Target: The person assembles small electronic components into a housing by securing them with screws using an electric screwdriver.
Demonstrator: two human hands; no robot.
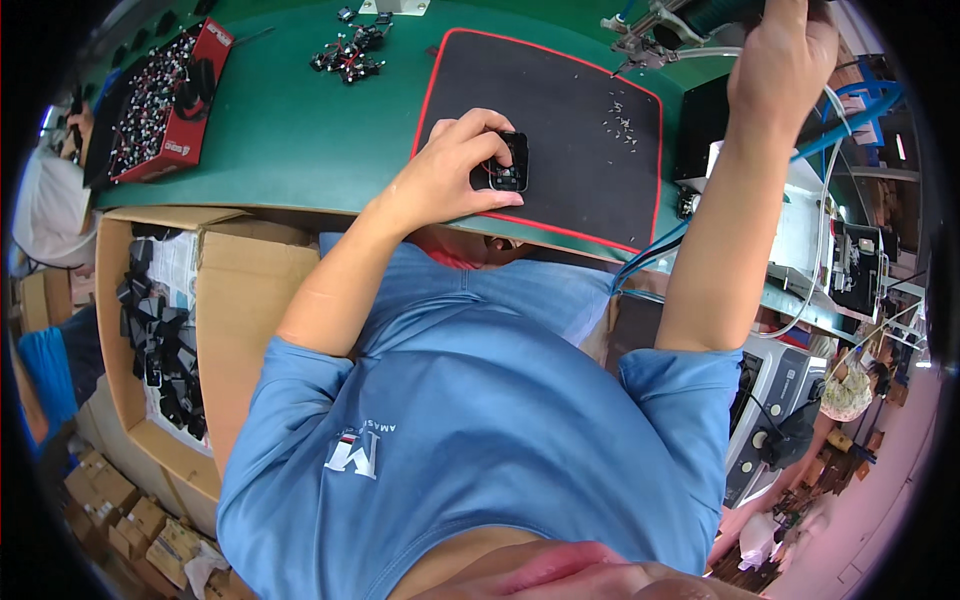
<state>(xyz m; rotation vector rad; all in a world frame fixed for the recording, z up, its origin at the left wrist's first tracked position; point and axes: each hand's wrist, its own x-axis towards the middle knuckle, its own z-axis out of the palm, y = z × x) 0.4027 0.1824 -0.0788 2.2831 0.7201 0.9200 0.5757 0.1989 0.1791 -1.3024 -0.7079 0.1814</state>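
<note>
Over the left part of a black mat with a red border, my left hand grips a small black open casing. Its thumb lies along the near edge, and the fingers bend over the casing. Small parts and a bit of red wire show inside. At the upper right, my right hand is raised and closed around a dark cylindrical tool. Metal fittings and a clear hose lie at the tool's left end. Some of the right fingers are hidden behind the hand or cut off by the picture's edge.
Tiny pale pieces lie scattered on the mat's right side. Small wired parts are heaped on the green table. A red box stands left, above a carton of black casings. Blue hoses hang near my right arm.
</note>
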